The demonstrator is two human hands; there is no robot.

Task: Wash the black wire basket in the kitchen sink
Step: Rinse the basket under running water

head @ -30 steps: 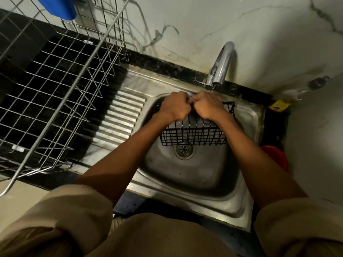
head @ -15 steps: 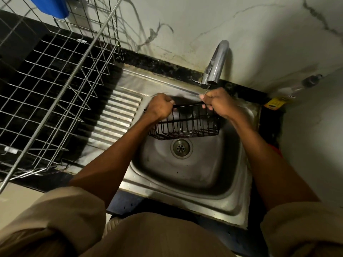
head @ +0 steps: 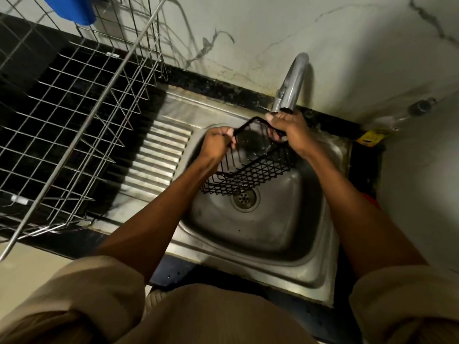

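Note:
The black wire basket (head: 250, 170) hangs tilted above the steel sink (head: 260, 232), its open top turned toward the wall and its mesh bottom facing me over the drain (head: 244, 198). My left hand (head: 216, 144) grips the rim at its left side. My right hand (head: 289, 131) grips the rim at the far right, just below the spout of the chrome tap (head: 291, 83). Whether water runs from the tap is not clear.
A large metal wire dish rack (head: 74, 115) stands on the black counter at the left, beside the ribbed drainboard (head: 159, 157). A blue object (head: 72, 8) sits at the rack's top. A yellow item (head: 371, 139) and a red thing (head: 371, 201) lie right of the sink.
The basket has turned from level to tilted, one corner lifted toward the tap. My hands moved from close together at the middle of the rim to apart on its two sides.

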